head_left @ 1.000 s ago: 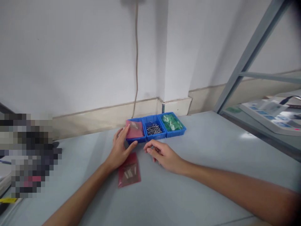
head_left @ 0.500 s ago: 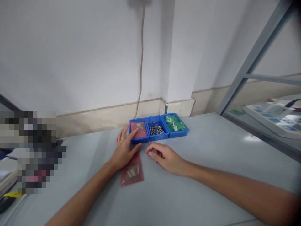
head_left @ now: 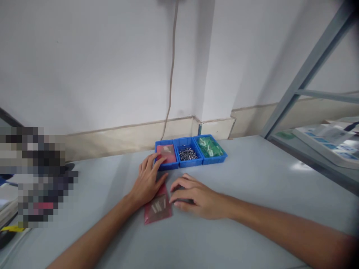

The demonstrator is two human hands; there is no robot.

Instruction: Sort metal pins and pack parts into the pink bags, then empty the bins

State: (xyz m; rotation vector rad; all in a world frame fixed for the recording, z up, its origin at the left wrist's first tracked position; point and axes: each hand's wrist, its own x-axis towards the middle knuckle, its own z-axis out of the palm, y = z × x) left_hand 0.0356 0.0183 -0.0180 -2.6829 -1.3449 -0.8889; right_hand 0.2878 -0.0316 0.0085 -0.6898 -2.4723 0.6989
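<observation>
My left hand [head_left: 148,179] is open, its fingers spread at the near left corner of the left blue bin [head_left: 168,167], which holds pink plastic bags [head_left: 169,158]. Under that hand, partly hidden, a pink bag [head_left: 158,211] with several small pale pieces lies on the table. My right hand [head_left: 193,196] hovers or rests just right of this bag, fingers apart and curved, with nothing visible in them. Beside the left bin stand a middle blue bin of small metal pins [head_left: 188,153] and a right blue bin of green bags [head_left: 209,147].
The grey table [head_left: 252,194] meets a wall behind the bins, where a cable [head_left: 172,63] hangs. A metal frame [head_left: 300,78] rises at the right, with a white panel [head_left: 331,145] beyond it. A blurred-out area [head_left: 42,179] and a yellow item [head_left: 12,228] are at the left.
My right hand has moved nearer, toward the pink bag on the table, and its fingers have spread. The left hand's fingers have drawn back slightly from the left bin.
</observation>
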